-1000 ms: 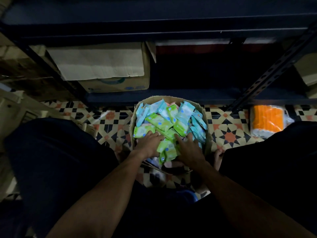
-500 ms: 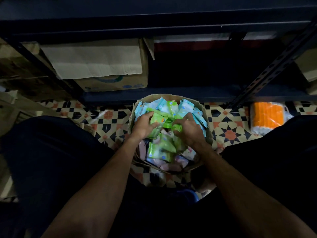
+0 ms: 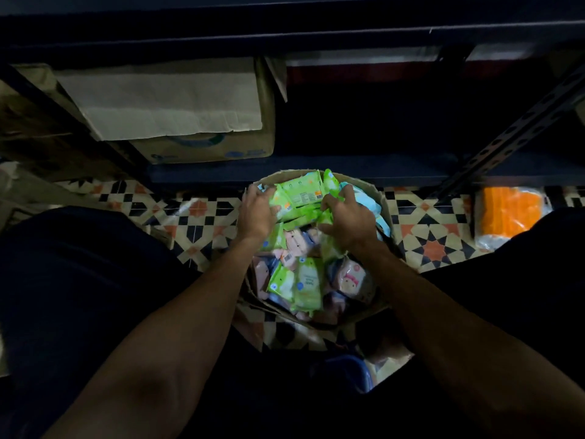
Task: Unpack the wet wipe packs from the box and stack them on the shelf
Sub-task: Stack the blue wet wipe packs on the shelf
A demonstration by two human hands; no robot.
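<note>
An open cardboard box (image 3: 381, 198) stands on the tiled floor between my knees, full of wet wipe packs in green, blue and pink. My left hand (image 3: 257, 213) and my right hand (image 3: 346, 221) grip a bundle of green packs (image 3: 300, 198) from both sides, raised above the box's far end. More green packs (image 3: 299, 285) and pink packs (image 3: 351, 278) lie loose lower in the box. The dark bottom shelf (image 3: 364, 167) runs just behind the box.
A large cardboard carton (image 3: 177, 115) with a pale flap fills the shelf's left part. A slanted perforated metal upright (image 3: 519, 134) stands at right. An orange wrapped bundle (image 3: 506, 213) lies on the floor at right. My dark-clothed knees flank the box.
Both hands closed round a bundle of green packs and lifted it toward the box's far edge, uncovering pink and green packs beneath.
</note>
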